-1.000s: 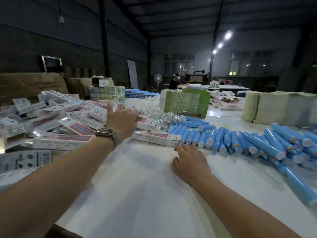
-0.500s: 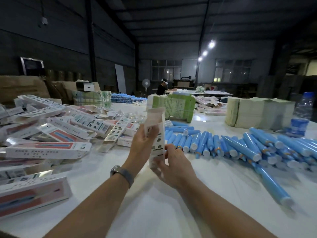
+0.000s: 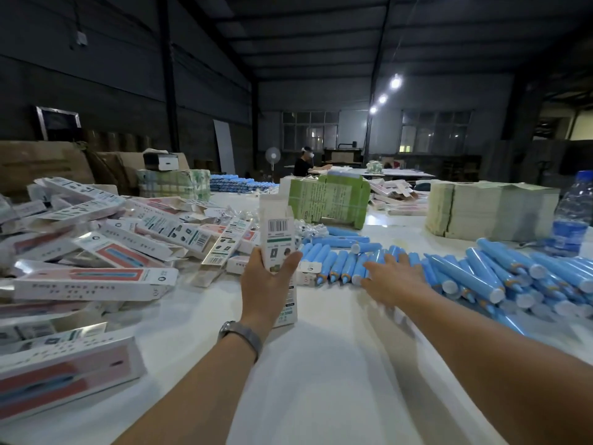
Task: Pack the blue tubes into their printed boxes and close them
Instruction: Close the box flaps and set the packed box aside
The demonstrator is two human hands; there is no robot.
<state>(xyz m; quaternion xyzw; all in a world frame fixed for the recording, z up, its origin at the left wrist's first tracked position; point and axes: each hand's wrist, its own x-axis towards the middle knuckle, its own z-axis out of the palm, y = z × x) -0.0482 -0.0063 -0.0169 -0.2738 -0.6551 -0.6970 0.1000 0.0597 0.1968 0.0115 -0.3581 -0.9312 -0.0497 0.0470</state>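
Since the frame half a second earlier, the right hand (image 3: 393, 281) has released the printed box (image 3: 278, 248) and moved right to the row of blue tubes (image 3: 346, 268), while the left hand (image 3: 264, 284) alone now holds the box upright. The white table (image 3: 321, 364) carries all the work items. On its left side lies a large heap of packed boxes (image 3: 96, 252), white with red panels and barcodes, lying at mixed angles. On its right side lie the blue tubes, laid side by side with white caps, the row running on into a looser pile (image 3: 500, 277) toward the right edge. Behind them stand a stack of flat cartons (image 3: 481, 210) and a green printed bundle (image 3: 330, 200). A water bottle (image 3: 574, 213) with a blue cap and label stands at the far right. The printed box is above the table between the heap and the tubes, its barcode side facing the camera and its top flap raised open. The left hand's fingers and thumb are curled round the lower half of the box, gripping it; a wristwatch (image 3: 240, 334) sits on that wrist. The right hand's fingers (image 3: 385, 264) are spread and extended over the caps of the nearest tubes; motion blur makes contact uncertain. A seated person (image 3: 303, 163) works at a distant table.
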